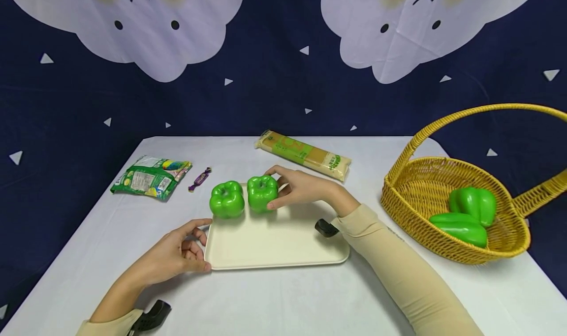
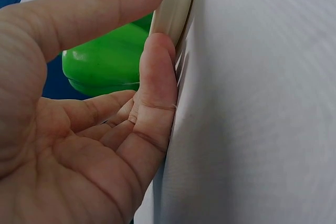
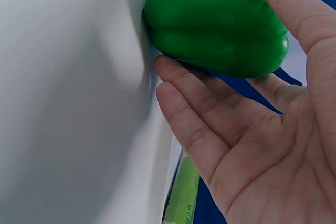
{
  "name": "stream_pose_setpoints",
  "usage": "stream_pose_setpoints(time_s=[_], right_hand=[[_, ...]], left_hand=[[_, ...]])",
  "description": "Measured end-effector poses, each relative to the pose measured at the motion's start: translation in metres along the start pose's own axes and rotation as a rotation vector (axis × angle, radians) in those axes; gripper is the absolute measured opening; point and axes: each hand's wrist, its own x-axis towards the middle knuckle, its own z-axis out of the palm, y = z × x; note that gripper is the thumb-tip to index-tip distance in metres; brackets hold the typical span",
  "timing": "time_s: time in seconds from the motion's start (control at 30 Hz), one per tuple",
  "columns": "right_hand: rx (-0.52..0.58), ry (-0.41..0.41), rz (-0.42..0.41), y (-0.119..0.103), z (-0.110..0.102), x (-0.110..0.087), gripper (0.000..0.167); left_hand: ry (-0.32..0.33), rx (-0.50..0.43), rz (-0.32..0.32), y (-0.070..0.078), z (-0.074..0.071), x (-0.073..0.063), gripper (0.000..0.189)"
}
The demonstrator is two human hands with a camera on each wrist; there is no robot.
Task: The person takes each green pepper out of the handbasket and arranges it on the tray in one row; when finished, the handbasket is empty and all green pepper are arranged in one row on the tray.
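Observation:
A cream tray (image 1: 274,247) lies on the table. My left hand (image 1: 170,257) holds its left edge, thumb by the near corner and forefinger farther up the side. In the left wrist view, the thumb and a fingertip meet the rim. Two green bell peppers are at the tray's far left: the left bell pepper (image 1: 227,199) stands untouched, and the right bell pepper (image 1: 262,193) is gripped by my right hand (image 1: 301,186). The right wrist view shows that hand's thumb on the held bell pepper (image 3: 215,24) and fingers along its other side.
On the right stands a yellow wicker basket (image 1: 398,223) with a tall handle and two green bell peppers (image 1: 473,205) inside. Behind the tray lies a pack of noodles (image 1: 305,154). A green snack bag (image 1: 150,178) and a purple wrapped candy (image 1: 200,179) are at the back left.

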Motion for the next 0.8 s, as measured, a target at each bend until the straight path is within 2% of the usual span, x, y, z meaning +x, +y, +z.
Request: stream_pose_setpoints(time_s=[0.8], right_hand=[[-0.037,-0.013,-0.008,-0.0048,0.003,-0.0003,0.087]], left_hand=[[-0.007,-0.004,0.0,-0.0009,0.0,0.0003,0.101]])
